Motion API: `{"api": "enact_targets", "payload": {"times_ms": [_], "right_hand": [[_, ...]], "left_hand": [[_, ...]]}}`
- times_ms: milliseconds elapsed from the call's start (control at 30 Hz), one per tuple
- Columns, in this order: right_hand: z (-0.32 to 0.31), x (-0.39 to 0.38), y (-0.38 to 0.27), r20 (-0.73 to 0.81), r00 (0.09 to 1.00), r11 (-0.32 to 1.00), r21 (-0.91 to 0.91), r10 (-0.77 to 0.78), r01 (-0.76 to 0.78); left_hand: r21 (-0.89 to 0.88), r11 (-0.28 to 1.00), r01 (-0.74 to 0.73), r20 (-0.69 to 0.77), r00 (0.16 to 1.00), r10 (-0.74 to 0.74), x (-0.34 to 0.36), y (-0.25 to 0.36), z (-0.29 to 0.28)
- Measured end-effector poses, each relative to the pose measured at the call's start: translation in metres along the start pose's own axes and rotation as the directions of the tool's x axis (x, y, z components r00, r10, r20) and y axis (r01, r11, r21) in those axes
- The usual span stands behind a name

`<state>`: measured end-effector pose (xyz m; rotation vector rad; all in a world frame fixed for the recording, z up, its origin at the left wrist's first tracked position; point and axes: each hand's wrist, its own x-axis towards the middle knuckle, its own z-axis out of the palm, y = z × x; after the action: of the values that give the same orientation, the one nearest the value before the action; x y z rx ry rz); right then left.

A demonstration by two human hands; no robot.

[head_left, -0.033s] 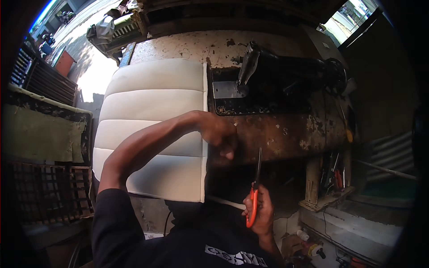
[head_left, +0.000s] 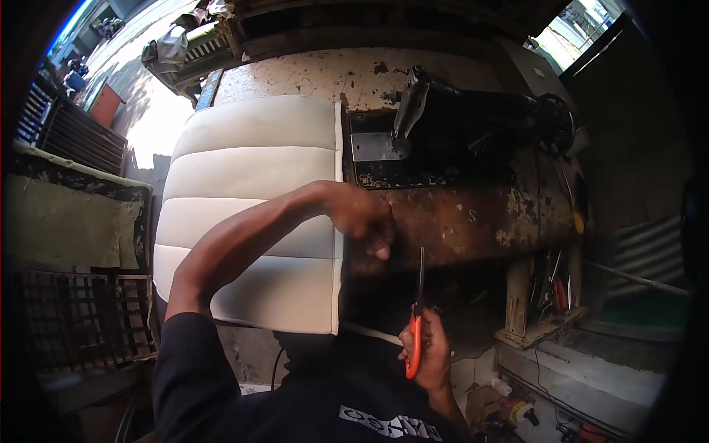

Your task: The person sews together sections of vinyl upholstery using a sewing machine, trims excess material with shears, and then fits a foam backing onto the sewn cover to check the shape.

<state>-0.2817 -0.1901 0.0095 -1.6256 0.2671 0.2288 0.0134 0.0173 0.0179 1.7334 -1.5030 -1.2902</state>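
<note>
A cream padded cover (head_left: pixel 247 171) with several stitched cross seams lies on the worn table to my left. My left arm reaches across it. Just past its piped right edge, my left hand (head_left: pixel 360 215) is bent down at the wrist with its fingers curled together; whatever they may pinch cannot be made out. Lower and to the right, my right hand (head_left: pixel 436 350) is closed round the orange handles of a pair of scissors (head_left: pixel 415 341). Their dark blades point away from me, apart from the left hand, and look closed together.
A black sewing machine (head_left: pixel 461 103) stands on the table (head_left: pixel 458 221) beyond my hands. Tools with red handles (head_left: pixel 560 294) sit in a wooden rack at the right. A slatted crate (head_left: pixel 81 317) and a green-topped panel (head_left: pixel 70 214) stand at the left.
The scissors and my right hand have shifted slightly to the left. My left hand is almost in the same place.
</note>
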Motion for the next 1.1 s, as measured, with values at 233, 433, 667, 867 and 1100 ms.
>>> {"api": "enact_targets", "payload": {"times_ms": [233, 433, 667, 867, 1100], "right_hand": [[0.014, -0.008, 0.018, 0.094, 0.995, 0.992, -0.125, 0.043, -0.031], [0.013, 0.010, 0.008, 0.071, 0.995, 0.982, -0.170, -0.066, 0.077], [-0.004, 0.010, -0.015, -0.078, 0.991, 0.990, -0.099, -0.111, 0.103], [0.015, 0.007, 0.000, 0.061, 0.996, 0.980, -0.188, -0.061, 0.072], [0.032, 0.011, -0.006, 0.129, 0.987, 0.948, -0.289, -0.096, 0.130]], "left_hand": [[0.363, 0.817, 0.449, -0.250, 0.891, -0.379, -0.036, 0.059, 0.024], [0.474, 0.826, 0.305, 0.268, 0.843, -0.465, -0.048, 0.075, -0.008], [0.011, 0.993, -0.121, 0.157, 0.981, 0.118, -0.068, 0.012, 0.000], [-0.029, 0.989, -0.143, -0.035, 0.989, 0.142, -0.077, 0.013, 0.002], [0.434, 0.832, 0.346, 0.050, 0.913, -0.406, -0.082, 0.072, 0.015]]}}
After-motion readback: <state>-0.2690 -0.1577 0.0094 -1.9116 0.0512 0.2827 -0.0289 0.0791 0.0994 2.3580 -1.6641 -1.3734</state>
